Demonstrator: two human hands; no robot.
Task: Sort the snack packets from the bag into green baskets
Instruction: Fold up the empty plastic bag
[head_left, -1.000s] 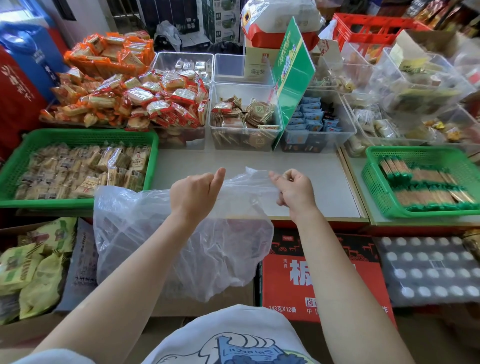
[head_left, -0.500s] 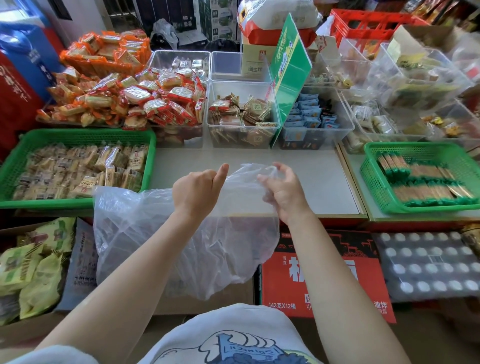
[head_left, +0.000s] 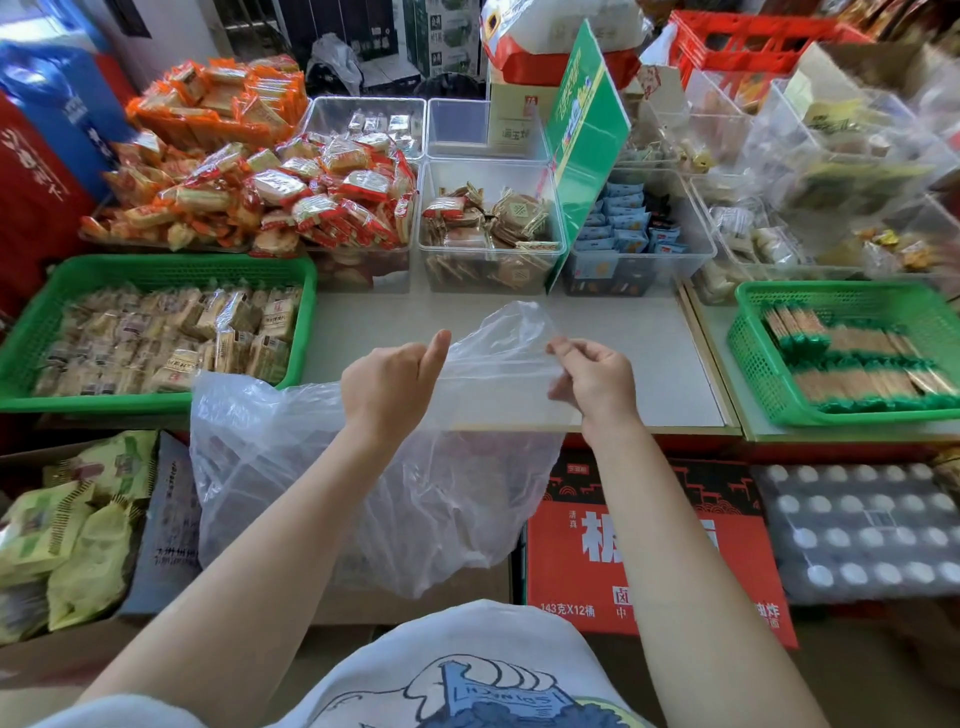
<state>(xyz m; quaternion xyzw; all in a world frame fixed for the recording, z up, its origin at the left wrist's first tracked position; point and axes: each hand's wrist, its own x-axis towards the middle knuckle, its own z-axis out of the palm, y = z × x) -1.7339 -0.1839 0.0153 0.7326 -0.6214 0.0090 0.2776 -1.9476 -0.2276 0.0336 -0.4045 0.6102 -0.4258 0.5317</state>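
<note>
A clear plastic bag (head_left: 291, 467) hangs in front of the table edge, and it looks empty. My left hand (head_left: 389, 387) grips its top edge, thumb up. My right hand (head_left: 592, 382) pinches the same edge further right, stretching it between both hands. The left green basket (head_left: 171, 270) is full of beige snack packets (head_left: 171, 338). On the right, another green basket (head_left: 748, 358) holds rows of long brown packets with green ends (head_left: 857, 358).
Clear bins (head_left: 491, 228) of snacks and piles of orange and red packets (head_left: 249, 182) line the back of the grey table (head_left: 634, 353). A green sign (head_left: 587, 135) leans between bins. Below the table stand a red carton (head_left: 649, 540), a shrink-wrapped can pack (head_left: 857, 530) and yellow bags (head_left: 62, 530).
My right hand moved left toward the left hand, then back right, pulling the bag's top edge taut. The left hand stayed nearly still.
</note>
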